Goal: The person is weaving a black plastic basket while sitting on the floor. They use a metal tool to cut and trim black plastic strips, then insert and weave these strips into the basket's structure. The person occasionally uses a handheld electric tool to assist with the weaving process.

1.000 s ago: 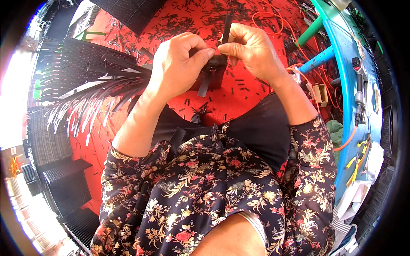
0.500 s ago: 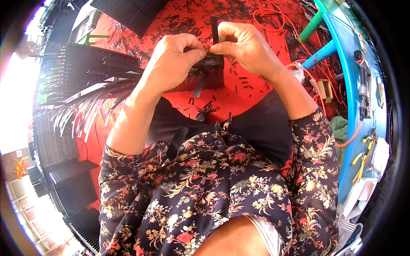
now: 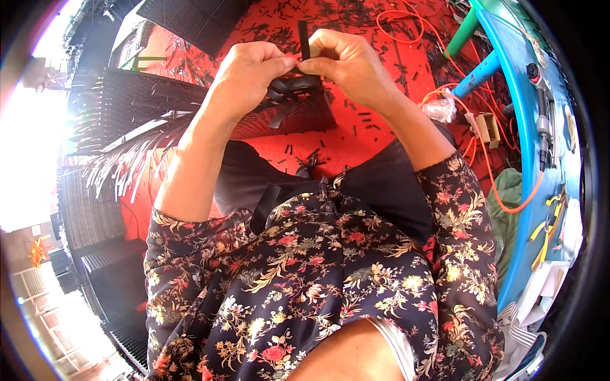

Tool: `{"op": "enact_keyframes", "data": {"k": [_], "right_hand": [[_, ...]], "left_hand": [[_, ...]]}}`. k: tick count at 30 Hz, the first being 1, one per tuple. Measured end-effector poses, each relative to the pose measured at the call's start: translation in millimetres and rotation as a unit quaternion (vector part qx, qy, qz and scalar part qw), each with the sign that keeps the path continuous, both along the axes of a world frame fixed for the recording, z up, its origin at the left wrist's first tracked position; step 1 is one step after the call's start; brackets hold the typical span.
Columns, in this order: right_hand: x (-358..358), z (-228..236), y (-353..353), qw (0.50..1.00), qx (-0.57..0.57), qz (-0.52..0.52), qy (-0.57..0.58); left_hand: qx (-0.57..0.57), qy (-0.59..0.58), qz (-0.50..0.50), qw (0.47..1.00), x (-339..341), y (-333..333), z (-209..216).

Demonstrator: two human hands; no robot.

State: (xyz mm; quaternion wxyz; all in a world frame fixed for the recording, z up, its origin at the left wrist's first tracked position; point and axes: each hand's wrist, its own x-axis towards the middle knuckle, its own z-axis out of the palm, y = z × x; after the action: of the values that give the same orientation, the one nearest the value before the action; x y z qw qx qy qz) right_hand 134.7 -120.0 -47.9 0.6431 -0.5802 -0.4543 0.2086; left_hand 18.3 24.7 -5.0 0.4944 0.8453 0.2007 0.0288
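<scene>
My left hand (image 3: 244, 76) and my right hand (image 3: 349, 60) meet over a dark woven wicker panel (image 3: 159, 101) that lies across my lap and runs off to the left. Both hands pinch flat black weaving strips (image 3: 293, 86) at the panel's near edge. One strip end (image 3: 303, 39) sticks straight up between my right thumb and fingers. Loose strip ends (image 3: 121, 159) fan out at the panel's lower left side.
A red mat (image 3: 356, 133) strewn with short black offcuts covers the floor. An orange cable (image 3: 508, 190) loops at the right beside a blue table (image 3: 540, 146) carrying tools. More dark woven panels (image 3: 197, 19) lie at the top and stack at the lower left (image 3: 95, 279).
Both hands have shifted slightly upward and together on the strips. The upright strip end now stands straighter between my right fingers.
</scene>
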Motion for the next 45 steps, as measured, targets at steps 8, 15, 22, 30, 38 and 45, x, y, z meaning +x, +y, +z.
{"op": "enact_keyframes", "data": {"k": [8, 15, 22, 30, 38, 45], "right_hand": [[5, -5, 4, 1.0, -0.011, 0.008, -0.008], [6, -5, 5, 0.999, -0.013, -0.013, -0.027], [7, -9, 11, 0.999, -0.026, -0.013, -0.027], [7, -7, 9, 1.0, -0.015, -0.011, -0.014], [1, -7, 6, 0.997, 0.064, 0.031, 0.039], [6, 0, 3, 0.998, 0.001, 0.057, 0.03]], "left_hand": [[-0.037, -0.026, 0.01, 0.999, -1, -3, 1], [0.044, -0.049, -0.022, 0.998, -3, -1, 1], [0.039, -0.083, -0.024, 0.995, -4, 0, -5], [0.03, -0.057, -0.024, 0.998, -4, -1, 1], [-0.017, -0.021, 0.031, 0.999, 4, -6, 6], [-0.07, -0.036, 0.028, 0.997, 4, -9, 13]]}}
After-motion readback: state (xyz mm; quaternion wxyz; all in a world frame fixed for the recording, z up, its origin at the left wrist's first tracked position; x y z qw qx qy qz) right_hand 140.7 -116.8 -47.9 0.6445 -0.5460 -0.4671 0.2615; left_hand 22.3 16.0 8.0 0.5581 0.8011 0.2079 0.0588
